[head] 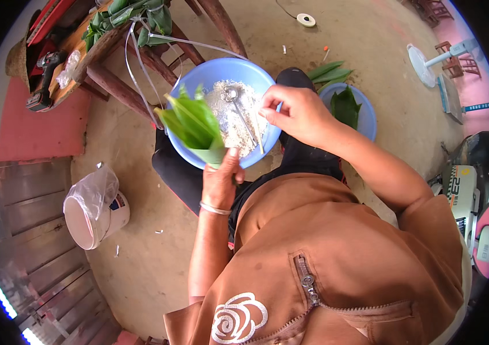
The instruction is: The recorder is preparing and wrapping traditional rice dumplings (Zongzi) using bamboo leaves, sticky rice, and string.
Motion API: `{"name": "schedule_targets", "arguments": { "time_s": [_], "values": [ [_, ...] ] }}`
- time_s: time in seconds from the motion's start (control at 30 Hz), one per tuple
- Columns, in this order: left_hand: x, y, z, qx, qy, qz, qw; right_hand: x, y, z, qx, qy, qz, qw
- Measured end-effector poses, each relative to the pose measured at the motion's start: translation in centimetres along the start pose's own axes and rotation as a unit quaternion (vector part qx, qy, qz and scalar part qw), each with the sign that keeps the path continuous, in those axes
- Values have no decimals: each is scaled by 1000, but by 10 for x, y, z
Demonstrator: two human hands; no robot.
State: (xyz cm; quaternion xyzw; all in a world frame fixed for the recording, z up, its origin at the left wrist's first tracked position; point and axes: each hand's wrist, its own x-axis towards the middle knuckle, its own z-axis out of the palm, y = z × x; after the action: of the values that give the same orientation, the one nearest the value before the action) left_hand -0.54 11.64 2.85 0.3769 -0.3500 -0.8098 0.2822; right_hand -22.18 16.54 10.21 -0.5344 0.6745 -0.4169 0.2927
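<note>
My left hand (pixel 222 183) grips green leaves (pixel 195 125) folded together at their lower end, their tips fanned out over the left side of a blue plastic basin (pixel 272 73). The basin rests by my knees and holds white rice (pixel 244 95). A metal spoon (pixel 242 114) lies in the rice, and a thin pale stick (pixel 259 136) is beside it. Over the basin's right rim is my right hand (pixel 283 110), fingers curled; whether something small is between them cannot be told. More leaves (pixel 346 105) lie in a smaller blue basin (pixel 369 116) to the right.
A wooden table (pixel 98 49) at the upper left bears bundled green leaves (pixel 156 19) with hanging white strings (pixel 136 60), and a cordless drill (pixel 47 79). A white bucket (pixel 82 222) with a plastic bag stands at left. Loose leaves (pixel 328 71) lie beyond the smaller basin.
</note>
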Motion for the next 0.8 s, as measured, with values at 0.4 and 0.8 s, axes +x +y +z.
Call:
{"name": "schedule_targets", "arguments": {
  "time_s": [0.4, 0.8],
  "values": [
    [10, 6, -38, -188, 47, -109, 975, 37, 117, 63, -335, -342, -339, 809],
    [34, -35, -27, 159, 95, 79, 980, 67, -44, -37, 144, 27, -20, 989]
  ]
}}
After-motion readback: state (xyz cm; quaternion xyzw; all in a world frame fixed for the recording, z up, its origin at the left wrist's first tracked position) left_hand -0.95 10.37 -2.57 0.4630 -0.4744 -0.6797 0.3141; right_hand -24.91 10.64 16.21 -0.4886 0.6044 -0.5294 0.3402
